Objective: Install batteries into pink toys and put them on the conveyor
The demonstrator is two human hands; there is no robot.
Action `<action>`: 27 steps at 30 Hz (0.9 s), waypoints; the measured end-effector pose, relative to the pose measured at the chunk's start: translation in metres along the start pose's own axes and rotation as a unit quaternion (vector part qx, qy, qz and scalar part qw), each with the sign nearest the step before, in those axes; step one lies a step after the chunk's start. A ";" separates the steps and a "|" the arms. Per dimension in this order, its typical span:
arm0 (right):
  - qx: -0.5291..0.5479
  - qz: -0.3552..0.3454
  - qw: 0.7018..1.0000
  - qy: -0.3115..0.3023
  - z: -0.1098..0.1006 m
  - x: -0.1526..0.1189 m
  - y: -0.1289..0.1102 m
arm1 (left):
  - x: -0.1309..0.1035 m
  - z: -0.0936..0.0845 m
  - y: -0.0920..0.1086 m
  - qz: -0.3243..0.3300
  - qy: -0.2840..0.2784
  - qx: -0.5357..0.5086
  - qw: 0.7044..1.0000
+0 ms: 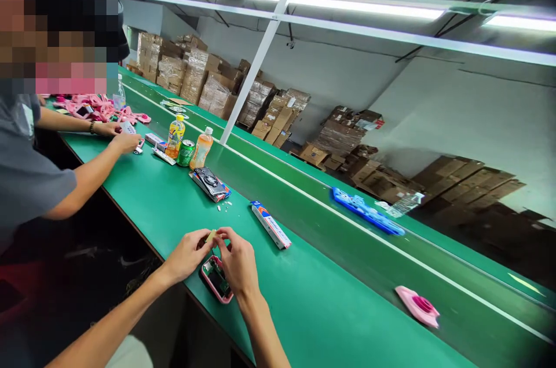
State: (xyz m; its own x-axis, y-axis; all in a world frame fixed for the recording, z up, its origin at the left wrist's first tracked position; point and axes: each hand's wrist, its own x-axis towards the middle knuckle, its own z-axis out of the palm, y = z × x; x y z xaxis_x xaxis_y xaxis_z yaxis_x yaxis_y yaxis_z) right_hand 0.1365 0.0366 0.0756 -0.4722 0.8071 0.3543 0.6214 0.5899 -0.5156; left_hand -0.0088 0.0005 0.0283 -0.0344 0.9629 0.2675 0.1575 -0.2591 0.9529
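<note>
My left hand (189, 254) pinches a small flat yellowish piece (211, 236) between thumb and fingers. The fingertips of my right hand (238, 259) close on the same piece from the other side. Just beneath my hands, at the table's near edge, lies an opened pink device casing (217, 280) with a green circuit board and a dark part inside. My right hand covers some of its upper edge. What the yellowish piece is, I cannot make out.
A toothpaste-style box (270, 225), a phone (211, 181) on another box, and drinks including a green can (186, 152) stand on the green table. A pink part (417, 306) and a blue part (367, 210) lie on the belt. At left, a co-worker's hands (125, 139) hold something.
</note>
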 end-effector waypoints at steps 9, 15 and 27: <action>-0.084 -0.057 0.994 -0.026 0.005 0.009 -0.002 | -0.007 0.000 0.005 -0.021 0.036 0.011 0.999; -0.107 -0.133 0.985 -0.033 0.019 -0.013 0.006 | 0.005 -0.006 -0.003 -0.058 0.004 -0.073 0.996; -0.089 0.019 0.989 0.116 -0.057 -0.151 -0.001 | 0.007 -0.024 -0.009 -0.150 -0.003 -0.251 0.956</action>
State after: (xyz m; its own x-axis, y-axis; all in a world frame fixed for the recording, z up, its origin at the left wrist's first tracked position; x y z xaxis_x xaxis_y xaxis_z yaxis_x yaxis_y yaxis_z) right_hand 0.2431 -0.0847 0.0666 -0.3023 0.8001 0.5181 0.7456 0.5371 -0.3944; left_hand -0.0338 0.0074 0.0247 0.0029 0.9996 -0.0287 -0.3515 0.0279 0.9358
